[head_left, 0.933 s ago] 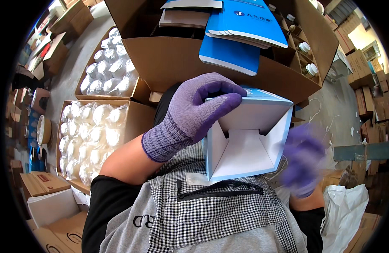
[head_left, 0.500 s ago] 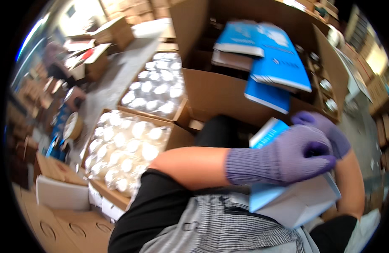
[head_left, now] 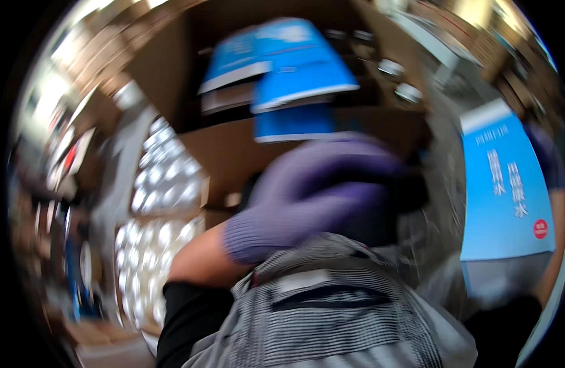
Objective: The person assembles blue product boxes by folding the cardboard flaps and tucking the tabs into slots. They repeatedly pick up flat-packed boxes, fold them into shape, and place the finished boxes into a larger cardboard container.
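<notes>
My right hand [head_left: 542, 153], in a purple glove, is out at the far right, mostly hidden behind a tall blue carton [head_left: 506, 184] with white lettering and a red round mark. It grips the carton from behind by its right side; the carton's lower end shows a pale flap. In front of my lap hovers my left hand [head_left: 316, 190], also gloved in purple and blurred. Its thumb stands apart from the curved fingers, and nothing shows between them. Beyond it, several flat blue cartons [head_left: 304, 64] lie overlapping across a large open cardboard box [head_left: 227, 150].
Silver-capped items [head_left: 408, 93] stand in the large box's right side. To the left are two boxes of shiny, clear-wrapped round items [head_left: 166, 175]. A pale table-like stand [head_left: 435, 46] is at the back right. Crumpled clear plastic [head_left: 442, 273] lies below the held carton.
My hands have come apart. The right has carried the blue carton out to the right and turned it upright; the left has let go of it. The view has swung to the right.
</notes>
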Action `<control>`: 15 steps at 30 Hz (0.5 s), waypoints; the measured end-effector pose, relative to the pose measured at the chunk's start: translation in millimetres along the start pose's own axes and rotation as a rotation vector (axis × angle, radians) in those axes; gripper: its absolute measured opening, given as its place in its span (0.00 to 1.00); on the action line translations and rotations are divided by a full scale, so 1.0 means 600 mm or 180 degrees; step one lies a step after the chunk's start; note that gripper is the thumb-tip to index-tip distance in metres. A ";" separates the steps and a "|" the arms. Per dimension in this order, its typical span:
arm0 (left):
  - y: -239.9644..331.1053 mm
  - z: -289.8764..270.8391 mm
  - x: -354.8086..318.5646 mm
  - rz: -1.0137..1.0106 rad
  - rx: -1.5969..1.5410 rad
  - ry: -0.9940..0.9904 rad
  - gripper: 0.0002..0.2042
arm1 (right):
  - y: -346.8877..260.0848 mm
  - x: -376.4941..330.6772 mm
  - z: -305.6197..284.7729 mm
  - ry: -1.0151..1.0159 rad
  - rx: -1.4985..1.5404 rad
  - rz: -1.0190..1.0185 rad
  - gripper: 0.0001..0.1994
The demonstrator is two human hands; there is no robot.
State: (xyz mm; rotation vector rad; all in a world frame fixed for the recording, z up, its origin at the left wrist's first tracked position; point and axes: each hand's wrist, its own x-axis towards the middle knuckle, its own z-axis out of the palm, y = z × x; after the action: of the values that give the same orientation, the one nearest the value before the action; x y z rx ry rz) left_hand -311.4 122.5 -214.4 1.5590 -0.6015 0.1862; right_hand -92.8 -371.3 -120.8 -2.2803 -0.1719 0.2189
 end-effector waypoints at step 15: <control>-0.277 -0.022 -0.188 -0.2897 0.0238 0.0971 0.14 | 0.557 0.212 0.218 0.1055 -0.2266 0.0766 0.27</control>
State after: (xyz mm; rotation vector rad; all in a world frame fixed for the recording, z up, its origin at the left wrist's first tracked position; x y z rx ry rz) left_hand -324.1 159.3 -412.0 1.6889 0.3804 -0.2458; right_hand 20.9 -470.0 -470.2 -3.0028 0.2394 -0.1264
